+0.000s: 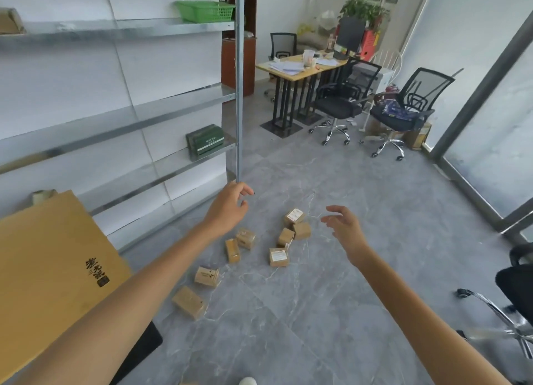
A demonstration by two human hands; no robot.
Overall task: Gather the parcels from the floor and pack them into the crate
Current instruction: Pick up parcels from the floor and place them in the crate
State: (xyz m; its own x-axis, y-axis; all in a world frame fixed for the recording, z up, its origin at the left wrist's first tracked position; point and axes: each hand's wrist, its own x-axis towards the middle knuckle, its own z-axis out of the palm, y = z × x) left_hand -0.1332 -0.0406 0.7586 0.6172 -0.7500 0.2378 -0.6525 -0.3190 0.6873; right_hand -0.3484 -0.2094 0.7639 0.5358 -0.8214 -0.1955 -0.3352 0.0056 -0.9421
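Several small brown cardboard parcels lie scattered on the grey floor in front of me. One parcel [279, 257] shows a white label, another labelled parcel [294, 216] lies farther off, and the nearest parcel [189, 302] lies at the lower left. My left hand [227, 207] is stretched out above the group, fingers apart, holding nothing. My right hand [344, 229] reaches out to the right of the parcels, fingers spread and empty. A green plastic crate [206, 11] stands on the top shelf at the left.
A metal shelf rack [238, 96] runs along the left wall with a dark green box [205, 139] on a lower shelf. A large flat cardboard box [49, 269] leans at my left. Office chairs [336, 107] and a desk [300, 67] stand beyond; another chair [516, 298] is at my right.
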